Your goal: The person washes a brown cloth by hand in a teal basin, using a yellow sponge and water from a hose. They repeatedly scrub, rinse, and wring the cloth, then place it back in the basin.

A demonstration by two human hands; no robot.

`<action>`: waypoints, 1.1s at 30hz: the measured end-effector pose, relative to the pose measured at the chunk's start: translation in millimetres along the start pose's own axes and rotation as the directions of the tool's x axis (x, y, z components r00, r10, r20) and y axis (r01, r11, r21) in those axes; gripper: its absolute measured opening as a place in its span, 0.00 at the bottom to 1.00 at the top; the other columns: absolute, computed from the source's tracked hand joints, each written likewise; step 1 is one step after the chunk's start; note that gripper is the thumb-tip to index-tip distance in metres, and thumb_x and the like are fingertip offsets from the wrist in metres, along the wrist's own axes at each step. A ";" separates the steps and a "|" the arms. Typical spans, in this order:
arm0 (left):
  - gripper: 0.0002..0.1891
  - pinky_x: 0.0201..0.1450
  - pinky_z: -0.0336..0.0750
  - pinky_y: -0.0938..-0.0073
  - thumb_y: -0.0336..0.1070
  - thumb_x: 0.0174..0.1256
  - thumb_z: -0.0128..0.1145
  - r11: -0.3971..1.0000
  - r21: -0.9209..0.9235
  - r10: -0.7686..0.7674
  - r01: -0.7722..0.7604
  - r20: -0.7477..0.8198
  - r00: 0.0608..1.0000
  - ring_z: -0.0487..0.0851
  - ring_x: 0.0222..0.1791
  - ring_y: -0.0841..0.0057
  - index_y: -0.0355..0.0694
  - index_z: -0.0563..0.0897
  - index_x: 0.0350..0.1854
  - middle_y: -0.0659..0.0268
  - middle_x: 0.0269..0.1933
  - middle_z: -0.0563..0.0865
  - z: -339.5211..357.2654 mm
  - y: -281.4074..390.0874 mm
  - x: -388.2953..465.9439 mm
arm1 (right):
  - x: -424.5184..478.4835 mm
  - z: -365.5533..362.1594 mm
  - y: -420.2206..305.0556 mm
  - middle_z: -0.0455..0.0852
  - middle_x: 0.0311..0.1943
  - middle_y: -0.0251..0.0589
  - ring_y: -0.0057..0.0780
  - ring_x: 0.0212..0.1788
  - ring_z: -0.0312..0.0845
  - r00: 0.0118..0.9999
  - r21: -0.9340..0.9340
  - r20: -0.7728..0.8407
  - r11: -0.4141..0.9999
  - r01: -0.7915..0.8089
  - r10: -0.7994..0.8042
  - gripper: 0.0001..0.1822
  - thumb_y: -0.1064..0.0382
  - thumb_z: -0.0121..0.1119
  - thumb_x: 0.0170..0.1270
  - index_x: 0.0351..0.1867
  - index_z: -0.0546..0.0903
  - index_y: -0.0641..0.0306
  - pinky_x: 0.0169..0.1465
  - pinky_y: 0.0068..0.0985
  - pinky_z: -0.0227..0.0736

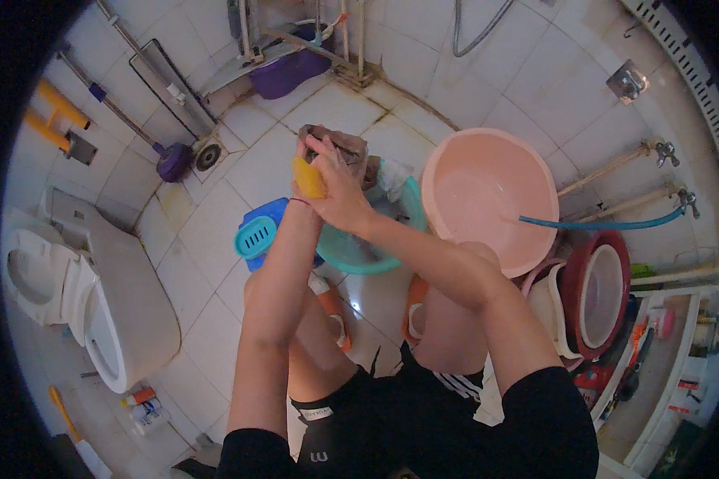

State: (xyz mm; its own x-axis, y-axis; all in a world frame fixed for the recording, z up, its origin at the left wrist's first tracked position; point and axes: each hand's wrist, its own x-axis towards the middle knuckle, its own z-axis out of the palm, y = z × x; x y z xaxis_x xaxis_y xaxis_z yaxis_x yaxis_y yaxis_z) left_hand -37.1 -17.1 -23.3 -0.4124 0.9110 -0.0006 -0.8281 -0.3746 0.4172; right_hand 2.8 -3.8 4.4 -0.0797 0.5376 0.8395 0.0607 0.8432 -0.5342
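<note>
My right hand (340, 193) grips a yellow bar (308, 178), which looks like soap. Close against it, my left hand (300, 194) is largely hidden by the bar and the right hand; it appears to hold a wet brown cloth (350, 145). Both hands are raised over the left rim of a turquoise basin (368, 266) on the floor. Inside the basin are cloudy water and cloth, and a whitish cloth (397, 178) lies over its far rim. Left of the basin, a turquoise slotted soap dish (256, 237) rests on a blue plastic object (268, 212).
A large pink tub (485, 191) stands right of the basin, with a blue hose (599, 226) reaching over it from a wall tap (688, 200). Nested basins (599, 299) lean below. At left are a toilet (114, 323), a purple plunger-like tool (174, 161) and a floor drain (208, 157).
</note>
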 end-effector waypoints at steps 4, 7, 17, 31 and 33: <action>0.27 0.63 0.64 0.59 0.58 0.66 0.43 0.933 0.055 -0.334 0.355 -0.229 0.914 0.69 0.62 0.68 0.47 0.71 0.61 0.64 0.60 0.74 34.2 -1.7 -17.2 | 32.5 -30.4 42.0 0.73 0.51 0.57 0.56 0.52 0.67 0.841 -0.169 0.460 0.958 -0.233 0.286 0.32 0.46 0.61 0.55 0.52 0.70 0.70 0.54 0.45 0.62; 0.26 0.62 0.66 0.59 0.57 0.67 0.40 0.920 0.016 -0.389 0.391 -0.058 0.919 0.73 0.59 0.62 0.46 0.73 0.60 0.61 0.59 0.76 42.5 -6.4 -8.9 | 35.3 -32.5 48.0 0.73 0.51 0.53 0.55 0.54 0.67 0.872 -0.296 0.376 0.932 -0.208 0.314 0.30 0.49 0.61 0.55 0.53 0.70 0.68 0.59 0.45 0.60; 0.29 0.65 0.62 0.63 0.61 0.65 0.44 0.938 0.054 -0.329 0.343 -0.183 0.927 0.69 0.61 0.65 0.50 0.70 0.63 0.65 0.62 0.72 16.2 13.0 -12.5 | 44.6 -17.5 70.8 0.76 0.49 0.53 0.52 0.54 0.69 0.749 -0.201 0.538 0.922 -0.330 0.385 0.24 0.50 0.55 0.58 0.52 0.74 0.63 0.59 0.47 0.57; 0.27 0.56 0.71 0.57 0.59 0.61 0.48 0.965 -0.234 -0.161 0.116 -0.182 0.970 0.76 0.54 0.62 0.45 0.74 0.55 0.63 0.53 0.79 55.5 65.6 -1.0 | -151.8 43.8 153.6 0.70 0.59 0.52 0.42 0.62 0.63 0.240 -0.058 0.962 0.953 -0.297 0.133 0.29 0.47 0.54 0.59 0.55 0.71 0.66 0.59 0.37 0.65; 0.27 0.55 0.72 0.58 0.60 0.61 0.47 0.949 -0.282 -0.190 0.139 -0.162 0.968 0.77 0.53 0.63 0.45 0.74 0.55 0.63 0.52 0.80 58.7 66.3 -0.6 | -190.5 84.5 133.0 0.68 0.57 0.54 0.45 0.61 0.63 0.081 -0.132 0.984 0.954 -0.269 0.159 0.25 0.54 0.61 0.54 0.51 0.73 0.64 0.60 0.38 0.63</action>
State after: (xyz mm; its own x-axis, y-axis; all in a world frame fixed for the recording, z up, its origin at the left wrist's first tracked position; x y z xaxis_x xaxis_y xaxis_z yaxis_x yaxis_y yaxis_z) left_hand -69.5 -32.3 57.8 -0.3038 0.9252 -0.2275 -0.9505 -0.2778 0.1393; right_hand -58.1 6.6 -235.0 -0.9758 0.1856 -0.1153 0.2107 0.6590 -0.7220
